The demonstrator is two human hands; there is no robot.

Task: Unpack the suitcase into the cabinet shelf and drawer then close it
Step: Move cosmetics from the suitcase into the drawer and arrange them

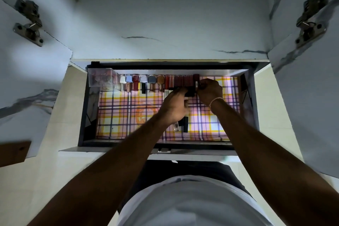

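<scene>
Reaching into the open drawer, the right hand is pinching a dark tube at the end of the back-wall row while the left hand is gripping several more, risking toppling that tightly packed row.

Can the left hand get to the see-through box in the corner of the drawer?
Probably yes. The clear box sits uncovered in the open drawer's far left corner, and nothing blocks the way. But the left hand is gripping dark tubes, so it would need to set those down first.
</scene>
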